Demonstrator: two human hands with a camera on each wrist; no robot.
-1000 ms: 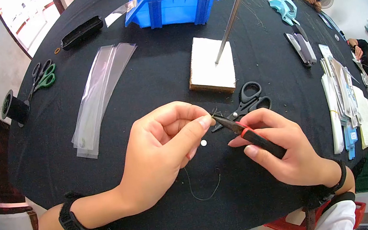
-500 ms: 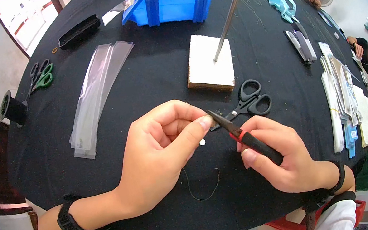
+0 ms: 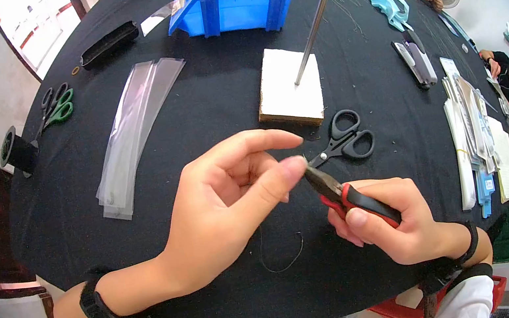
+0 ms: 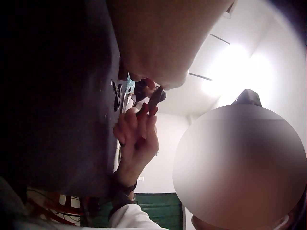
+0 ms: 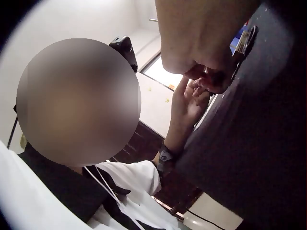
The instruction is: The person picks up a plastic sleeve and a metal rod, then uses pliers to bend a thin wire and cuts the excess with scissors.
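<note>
In the head view, my left hand has its index finger raised apart from the thumb, other fingers curled beneath. A thin dark thread trails below this hand; its hold on the thread is mostly hidden. My right hand grips the red-and-black handles of small pliers, whose tips meet the left thumb's tip. Whether the jaws pinch anything is too small to tell. Black scissors lie just beyond the pliers. The left wrist view shows the right hand around the pliers; the right wrist view shows the left hand.
Behind the hands stands a white-topped block with a metal rod. A blue bin is at the back. Clear sleeves, a spool and green-black scissors lie left; a stapler and packets lie right.
The left index finger has lifted from the thumb, and that hand shifted slightly right. The pliers moved away, then back to the thumb's tip from lower down. The white dot below the fingers is now hidden.
</note>
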